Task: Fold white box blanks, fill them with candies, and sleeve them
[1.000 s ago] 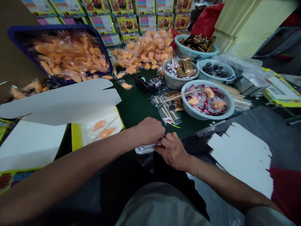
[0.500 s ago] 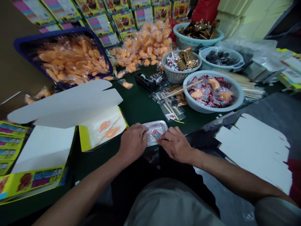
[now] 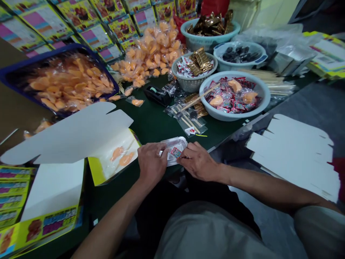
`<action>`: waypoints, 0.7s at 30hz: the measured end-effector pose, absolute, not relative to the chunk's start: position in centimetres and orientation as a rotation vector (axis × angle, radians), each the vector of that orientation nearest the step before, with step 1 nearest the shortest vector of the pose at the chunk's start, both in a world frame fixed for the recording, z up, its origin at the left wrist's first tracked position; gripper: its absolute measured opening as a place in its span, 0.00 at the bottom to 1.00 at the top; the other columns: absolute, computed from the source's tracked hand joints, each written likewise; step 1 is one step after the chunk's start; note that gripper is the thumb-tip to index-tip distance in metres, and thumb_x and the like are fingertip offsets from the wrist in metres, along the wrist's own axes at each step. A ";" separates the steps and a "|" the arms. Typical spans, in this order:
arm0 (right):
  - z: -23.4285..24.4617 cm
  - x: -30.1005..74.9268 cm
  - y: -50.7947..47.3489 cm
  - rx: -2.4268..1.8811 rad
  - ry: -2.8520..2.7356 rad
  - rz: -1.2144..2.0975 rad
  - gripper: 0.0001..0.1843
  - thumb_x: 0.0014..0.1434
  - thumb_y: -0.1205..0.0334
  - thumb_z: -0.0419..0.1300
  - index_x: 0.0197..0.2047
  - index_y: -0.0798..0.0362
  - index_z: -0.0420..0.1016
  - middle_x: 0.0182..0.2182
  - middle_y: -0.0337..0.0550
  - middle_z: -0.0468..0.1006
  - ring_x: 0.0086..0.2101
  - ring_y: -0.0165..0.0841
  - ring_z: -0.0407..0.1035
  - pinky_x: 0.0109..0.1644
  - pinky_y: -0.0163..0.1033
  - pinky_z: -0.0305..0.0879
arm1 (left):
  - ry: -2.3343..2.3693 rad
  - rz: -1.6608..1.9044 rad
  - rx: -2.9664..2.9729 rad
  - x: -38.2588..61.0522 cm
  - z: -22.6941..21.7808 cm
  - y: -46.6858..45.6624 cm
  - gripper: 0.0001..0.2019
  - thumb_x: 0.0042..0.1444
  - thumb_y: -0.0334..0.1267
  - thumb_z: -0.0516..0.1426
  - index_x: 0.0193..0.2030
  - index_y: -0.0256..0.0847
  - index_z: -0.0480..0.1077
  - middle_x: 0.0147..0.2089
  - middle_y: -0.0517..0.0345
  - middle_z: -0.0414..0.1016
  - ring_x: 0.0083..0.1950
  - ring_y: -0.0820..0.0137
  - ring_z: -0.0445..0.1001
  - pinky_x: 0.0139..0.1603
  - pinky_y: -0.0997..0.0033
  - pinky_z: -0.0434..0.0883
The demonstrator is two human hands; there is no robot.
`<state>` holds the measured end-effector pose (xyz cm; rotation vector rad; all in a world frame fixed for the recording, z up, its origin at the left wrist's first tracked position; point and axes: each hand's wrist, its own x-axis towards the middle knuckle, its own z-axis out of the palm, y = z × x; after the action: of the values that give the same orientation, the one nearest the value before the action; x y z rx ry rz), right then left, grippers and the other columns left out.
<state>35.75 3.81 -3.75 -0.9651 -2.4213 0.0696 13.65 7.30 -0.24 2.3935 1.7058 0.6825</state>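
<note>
A small clear plastic tray [image 3: 169, 141] with ridged edges is held low at the table's front edge. Inside its outline a red and blue printed packet [image 3: 176, 152] shows; whether a lid covers it I cannot make out. My left hand [image 3: 152, 160] grips the left end of the tray, fingers curled, thumb over the edge. At the opposite end my right hand [image 3: 198, 161] is closed on the rim, its fingertips by the packet's corner. To the left stands an open yellow and white box [image 3: 97, 171] containing wrapped orange pieces [image 3: 126, 158].
Behind are a blue bowl of red packets [image 3: 229, 117], a grey basket [image 3: 185, 82], a tape dispenser [image 3: 157, 95] and bagged sticks [image 3: 188, 120]. A dark blue crate [image 3: 114, 84] of orange pieces is at left. Flat white cartons [image 3: 293, 151] lie at right.
The view has shifted, so the table things appear further left. Both hands stay at the tray's ends; the left thumb now reaches further over its edge.
</note>
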 end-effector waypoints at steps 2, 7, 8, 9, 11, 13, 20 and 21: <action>-3.9 35.7 3.9 -0.968 -2.413 0.080 0.06 0.73 0.62 0.61 0.48 0.50 0.81 0.38 0.44 0.75 0.42 0.38 0.59 0.42 0.45 0.44 | 1.635 0.723 2.483 13.1 -1.0 7.3 0.09 0.67 0.37 0.60 0.45 0.41 0.83 0.49 0.49 0.84 0.53 0.53 0.78 0.59 0.47 0.73; -4.1 35.6 4.0 -0.970 -2.384 0.080 0.06 0.73 0.62 0.61 0.47 0.50 0.81 0.38 0.44 0.75 0.42 0.38 0.59 0.42 0.45 0.46 | 1.508 0.968 2.538 11.8 -0.4 6.4 0.11 0.71 0.32 0.54 0.51 0.38 0.78 0.52 0.45 0.80 0.56 0.57 0.76 0.59 0.51 0.74; -4.1 35.6 4.0 -0.969 -2.386 0.079 0.06 0.72 0.62 0.62 0.46 0.50 0.81 0.38 0.44 0.75 0.42 0.38 0.59 0.42 0.45 0.46 | 1.408 0.925 2.589 11.7 0.0 6.1 0.12 0.71 0.33 0.55 0.56 0.40 0.77 0.56 0.45 0.79 0.60 0.57 0.76 0.62 0.50 0.73; -4.1 35.6 4.0 -0.973 -2.388 0.076 0.06 0.73 0.62 0.61 0.45 0.50 0.81 0.39 0.45 0.76 0.42 0.39 0.60 0.42 0.46 0.47 | 1.285 0.827 2.649 11.7 0.3 5.9 0.15 0.70 0.34 0.56 0.61 0.41 0.74 0.61 0.45 0.78 0.65 0.57 0.74 0.66 0.48 0.72; -4.0 35.6 4.0 -0.990 -2.386 0.076 0.07 0.73 0.62 0.60 0.45 0.51 0.80 0.40 0.45 0.76 0.42 0.39 0.60 0.42 0.46 0.49 | 1.062 0.531 2.753 11.9 0.7 5.5 0.25 0.70 0.39 0.58 0.72 0.42 0.65 0.73 0.44 0.70 0.75 0.54 0.66 0.72 0.45 0.66; -4.1 35.6 3.7 -1.000 -2.376 0.104 0.08 0.74 0.62 0.59 0.47 0.53 0.80 0.41 0.46 0.77 0.42 0.39 0.61 0.43 0.47 0.53 | 0.949 0.239 2.811 12.1 0.5 5.2 0.34 0.70 0.46 0.59 0.78 0.38 0.58 0.78 0.42 0.64 0.79 0.51 0.61 0.76 0.43 0.62; -3.6 37.0 3.8 -0.822 -2.251 0.216 0.19 0.70 0.53 0.65 0.58 0.55 0.76 0.51 0.51 0.80 0.49 0.42 0.69 0.52 0.50 0.68 | 0.997 0.115 2.980 10.8 -2.9 5.3 0.28 0.76 0.40 0.51 0.79 0.40 0.57 0.79 0.49 0.63 0.78 0.54 0.63 0.80 0.45 0.53; -3.2 37.4 4.5 -0.852 -2.237 0.191 0.17 0.71 0.55 0.64 0.57 0.56 0.76 0.50 0.52 0.81 0.49 0.42 0.70 0.54 0.50 0.68 | 1.008 0.132 2.990 10.3 -3.3 5.3 0.28 0.75 0.36 0.51 0.79 0.41 0.58 0.78 0.50 0.64 0.78 0.55 0.64 0.79 0.46 0.54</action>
<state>37.43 4.49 -3.21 -0.8521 -2.2370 0.1914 10.32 5.35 -3.27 2.9904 1.0080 0.1316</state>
